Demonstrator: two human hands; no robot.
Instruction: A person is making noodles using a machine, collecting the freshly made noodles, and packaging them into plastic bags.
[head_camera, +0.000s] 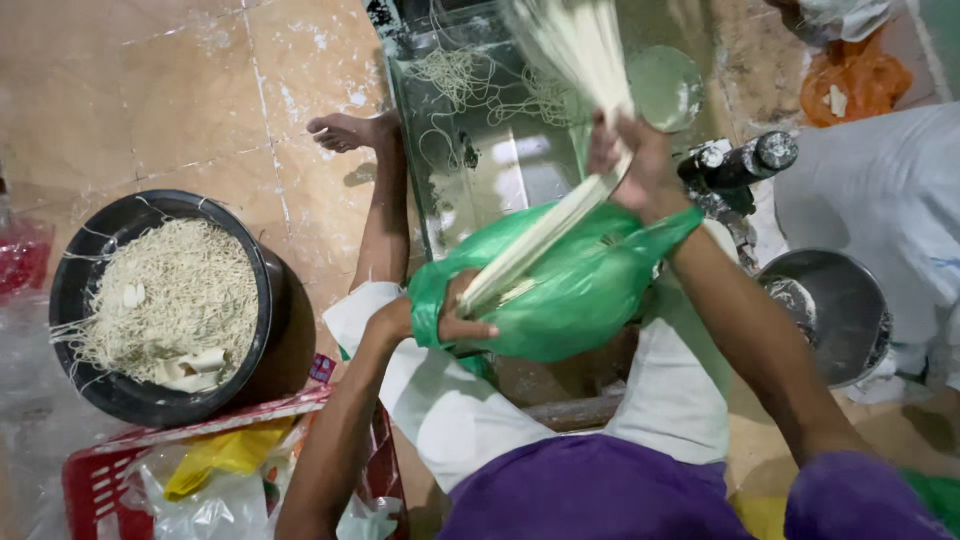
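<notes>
floor: tan stone tiles (180, 90), dusted white, pale grout lines; I sit low on it, my bare foot (345, 130) stretched out ahead on the tiles
tray: glass-walled metal tray (470, 150) straight ahead at the top, loose noodle strands stuck across its bottom
tub: black round tub (75, 290) at my left on the floor, filled with pale noodle strands and a few flat dough scraps, strands hanging over its rim
crate: red plastic crate (95, 480) at bottom left, touching the tub's near edge, yellow and clear plastic bags inside
right side: steel bowl (850, 300) on the floor, dark capped bottle (745, 160) lying beyond it, another person's pale clothing (880, 180) at the right edge, orange bag (850, 75) in the top right corner
left hand: (455, 315) arm bent across my knee, fingers clenched on the rim of the green plastic bag (570, 290), pulling its mouth open
right hand: (640, 170) raised above the bag, fist closed around the noodle bundle (545, 235), wrist tilted
noodle bundle: long pale straight strands, upper end fanned and blurred above my fist, lower end slanting down into the bag's mouth near my left thumb
green plastic bag: held in the air over my lap, between both hands, above my white trouser legs
</notes>
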